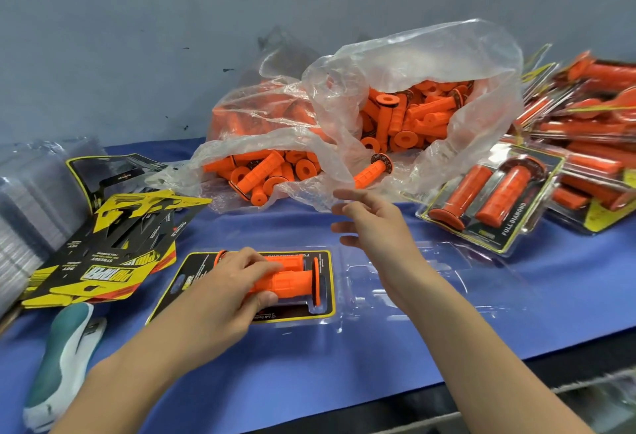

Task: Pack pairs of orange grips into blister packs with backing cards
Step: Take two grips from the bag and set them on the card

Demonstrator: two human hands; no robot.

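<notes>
While left grip [223, 292] clasps orange ribbed rubber handlebar grip [292, 284] to seat it on yellow-black backing card [186, 278], right grip [378, 227] hangs released, likely to fetch another from far.

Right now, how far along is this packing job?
Done: finished packs piled at right. In hand: the left hand grips an orange grip beside a second grip on the card in an open blister pack; the right hand is open. Left: bags of loose grips, backing cards.

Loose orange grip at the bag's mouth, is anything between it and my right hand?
Nothing visible. The open right hand is just short of the loose grip, which lies uncovered on the clear bag.
</notes>
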